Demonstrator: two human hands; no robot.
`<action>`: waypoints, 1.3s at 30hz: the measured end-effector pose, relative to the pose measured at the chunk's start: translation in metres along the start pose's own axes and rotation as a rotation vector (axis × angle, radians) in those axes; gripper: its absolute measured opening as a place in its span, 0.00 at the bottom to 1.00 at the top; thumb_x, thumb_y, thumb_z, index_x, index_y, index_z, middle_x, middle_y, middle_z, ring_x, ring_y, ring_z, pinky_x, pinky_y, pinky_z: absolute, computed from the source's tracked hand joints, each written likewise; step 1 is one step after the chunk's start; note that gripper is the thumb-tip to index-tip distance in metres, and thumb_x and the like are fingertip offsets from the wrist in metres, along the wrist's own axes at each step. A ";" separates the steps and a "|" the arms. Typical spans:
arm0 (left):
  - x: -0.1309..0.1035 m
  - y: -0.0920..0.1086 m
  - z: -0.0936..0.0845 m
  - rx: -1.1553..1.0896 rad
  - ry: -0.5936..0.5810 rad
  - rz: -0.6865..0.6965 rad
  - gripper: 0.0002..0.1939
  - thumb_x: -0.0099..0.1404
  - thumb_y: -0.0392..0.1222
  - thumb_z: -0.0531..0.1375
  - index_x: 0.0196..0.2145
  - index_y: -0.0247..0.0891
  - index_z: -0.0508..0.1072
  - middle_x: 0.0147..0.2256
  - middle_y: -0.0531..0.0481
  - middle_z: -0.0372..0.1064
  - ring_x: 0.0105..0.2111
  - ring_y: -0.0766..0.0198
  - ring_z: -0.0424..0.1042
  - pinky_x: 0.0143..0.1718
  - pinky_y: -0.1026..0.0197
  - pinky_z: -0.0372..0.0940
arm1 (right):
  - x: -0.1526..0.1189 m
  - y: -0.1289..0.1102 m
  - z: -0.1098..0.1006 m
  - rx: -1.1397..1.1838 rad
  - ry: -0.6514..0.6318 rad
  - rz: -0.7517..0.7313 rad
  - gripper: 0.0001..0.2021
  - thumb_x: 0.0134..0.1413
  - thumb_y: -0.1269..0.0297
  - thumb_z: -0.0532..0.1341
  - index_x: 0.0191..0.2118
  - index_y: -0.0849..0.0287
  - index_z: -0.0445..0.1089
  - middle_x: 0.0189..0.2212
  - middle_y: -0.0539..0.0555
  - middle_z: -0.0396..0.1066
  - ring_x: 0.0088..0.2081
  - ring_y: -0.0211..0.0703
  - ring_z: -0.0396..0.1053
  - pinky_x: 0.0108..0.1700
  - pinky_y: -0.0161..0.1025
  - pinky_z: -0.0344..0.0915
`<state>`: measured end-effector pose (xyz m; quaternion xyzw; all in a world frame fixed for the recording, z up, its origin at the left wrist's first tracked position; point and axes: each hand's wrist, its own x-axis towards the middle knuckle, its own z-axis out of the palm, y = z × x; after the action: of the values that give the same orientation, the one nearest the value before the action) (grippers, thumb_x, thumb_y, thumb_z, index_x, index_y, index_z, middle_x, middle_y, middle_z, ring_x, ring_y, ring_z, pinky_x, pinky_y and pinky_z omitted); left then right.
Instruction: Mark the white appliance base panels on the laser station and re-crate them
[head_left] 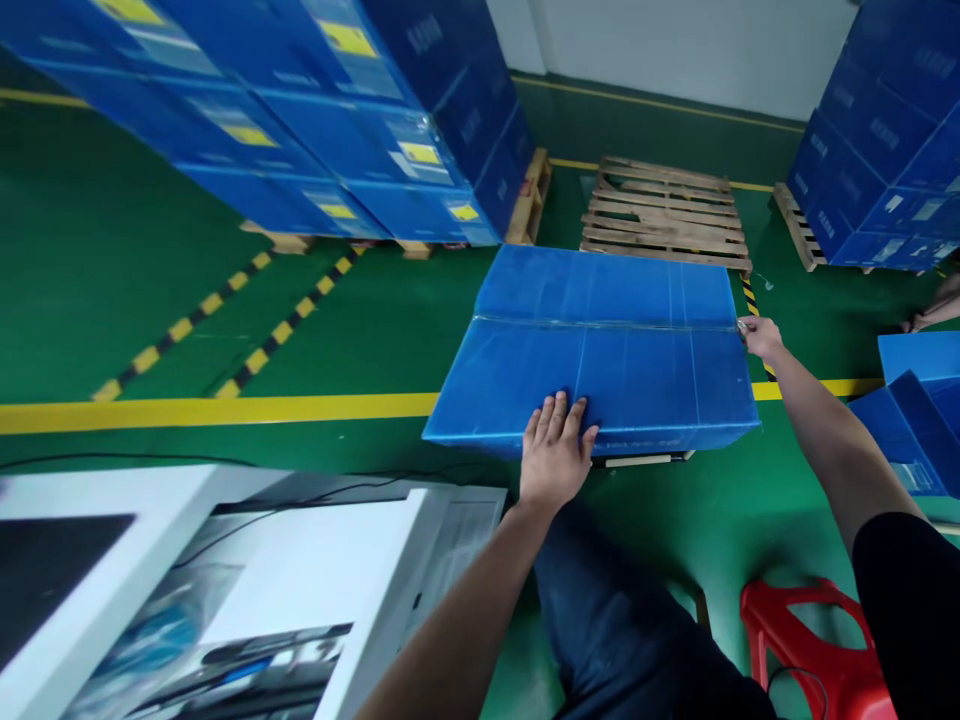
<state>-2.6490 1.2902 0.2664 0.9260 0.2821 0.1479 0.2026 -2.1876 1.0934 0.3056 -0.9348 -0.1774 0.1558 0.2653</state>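
one blue corrugated box [615, 365] in work, dead ahead of the wearer, overlapping the broad yellow floor line [322, 409] in view. what carries it is mostly hidden; a pale bar [637, 461] shows under the near edge.

left hand [556, 450]: laid flat on the top near the front edge, fingers slightly spread, not gripping. probably there to hold the box steady while the other hand works.
right hand [761, 337]: at the right end of the clear tape [600, 323] along the top seam, fingertips drawn together. looks like a pinch on the tape end, but can't tell if that grip is actually clamped.

counts: 2 hands on 1 box, 1 seam. 1 open blue box [911, 430] at right, flaps up. 1 red stool [825, 640] lower right. 2 stacks, left stack [360, 130] and right stack [885, 140], both on wood, likely to keep cartons off the floor; box totals not countable. 6 yellow labels [346, 38] show on the left one. 1 slatted pallet [664, 210] between. 1 white bench [322, 560] lower left. 1 co-worker's limb [941, 308], cut off at right edge.
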 end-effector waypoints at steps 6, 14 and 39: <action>0.000 0.002 -0.002 0.002 -0.017 -0.007 0.36 0.81 0.58 0.45 0.75 0.34 0.65 0.78 0.34 0.51 0.80 0.42 0.46 0.80 0.35 0.42 | 0.008 -0.006 -0.012 0.018 -0.052 0.011 0.19 0.69 0.72 0.63 0.61 0.55 0.81 0.47 0.53 0.82 0.31 0.36 0.74 0.44 0.37 0.70; 0.002 0.002 -0.002 -0.021 -0.003 0.012 0.36 0.81 0.58 0.46 0.74 0.32 0.67 0.77 0.31 0.53 0.80 0.41 0.47 0.79 0.35 0.44 | -0.022 0.021 -0.030 0.113 -0.150 0.001 0.20 0.67 0.73 0.63 0.62 0.60 0.78 0.46 0.57 0.82 0.27 0.34 0.69 0.33 0.33 0.68; 0.000 0.112 -0.030 -0.525 -0.161 0.031 0.32 0.78 0.60 0.52 0.69 0.39 0.69 0.65 0.37 0.75 0.67 0.46 0.73 0.68 0.46 0.69 | -0.259 -0.059 0.040 0.786 0.112 -0.159 0.17 0.56 0.55 0.70 0.49 0.54 0.77 0.29 0.48 0.75 0.29 0.41 0.74 0.33 0.37 0.71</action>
<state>-2.6090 1.2138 0.3445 0.8547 0.2027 0.1450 0.4553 -2.4478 1.0514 0.3565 -0.7526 -0.1615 0.1395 0.6229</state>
